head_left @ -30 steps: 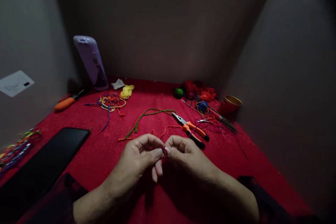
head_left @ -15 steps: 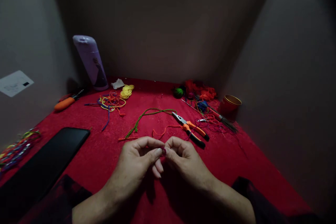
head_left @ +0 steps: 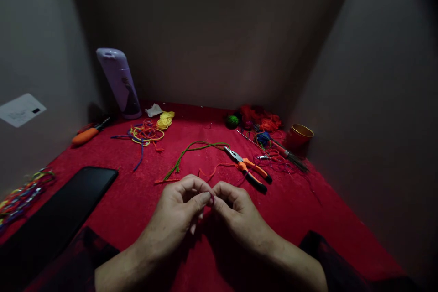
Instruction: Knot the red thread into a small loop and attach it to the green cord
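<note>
Grey walls (head_left: 219,41) enclose a red cloth-covered table (head_left: 308,205) in the head view. Near the middle of its front edge, the left hand (head_left: 176,212) and right hand (head_left: 241,216) meet fingertip to fingertip, both pinching a small magenta thread piece (head_left: 211,200) between thumb and forefinger. Pliers (head_left: 247,169) and a green cord (head_left: 186,148) lie just beyond the knuckles, limiting forward room. A black phone (head_left: 68,210) lies along the left edge; red cloth stretches from the right wrist to the right edge. A purple bottle (head_left: 120,86) stands at the far left corner, a red cup (head_left: 298,138) by the right edge.
</note>
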The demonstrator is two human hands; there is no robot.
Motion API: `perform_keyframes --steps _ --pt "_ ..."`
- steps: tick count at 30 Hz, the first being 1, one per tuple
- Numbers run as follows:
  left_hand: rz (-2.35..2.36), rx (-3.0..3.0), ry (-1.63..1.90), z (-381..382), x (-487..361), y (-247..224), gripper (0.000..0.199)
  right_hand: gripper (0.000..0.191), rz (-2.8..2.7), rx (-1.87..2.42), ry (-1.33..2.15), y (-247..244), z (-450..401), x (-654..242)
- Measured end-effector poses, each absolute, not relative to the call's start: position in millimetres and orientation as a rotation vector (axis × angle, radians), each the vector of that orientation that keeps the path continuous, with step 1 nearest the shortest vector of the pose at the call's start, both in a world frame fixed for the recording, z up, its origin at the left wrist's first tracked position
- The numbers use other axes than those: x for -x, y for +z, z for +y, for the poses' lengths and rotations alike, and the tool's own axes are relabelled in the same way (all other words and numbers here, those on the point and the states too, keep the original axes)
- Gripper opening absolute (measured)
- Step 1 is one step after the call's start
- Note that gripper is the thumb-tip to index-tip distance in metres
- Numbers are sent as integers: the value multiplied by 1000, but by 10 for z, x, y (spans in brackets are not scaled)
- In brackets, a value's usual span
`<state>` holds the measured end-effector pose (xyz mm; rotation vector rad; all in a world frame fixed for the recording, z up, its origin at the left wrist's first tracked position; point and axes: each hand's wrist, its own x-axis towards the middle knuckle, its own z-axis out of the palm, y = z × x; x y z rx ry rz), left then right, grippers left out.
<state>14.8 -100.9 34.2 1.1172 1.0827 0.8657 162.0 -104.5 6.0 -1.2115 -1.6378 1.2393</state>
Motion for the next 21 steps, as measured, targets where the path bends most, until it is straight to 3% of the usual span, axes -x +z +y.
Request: perform_keyframes --steps 9,13,16,21 --pt "1007 -1045 953 -972 -125 300 16 25 -1684 1212 1206 45 -1036 -1605" --pt "1033 -1031 977 -947 -138 259 16 16 -1782 1222 779 86 -1060 -1630" --pt "1089 -1005 1009 -934 -151 240 17 23 -1827 1119 389 120 -1115 -1622" --pt "1086 -920 1062 -937 -146 231 18 21 -1960 1023 360 85 -1185 -1509"
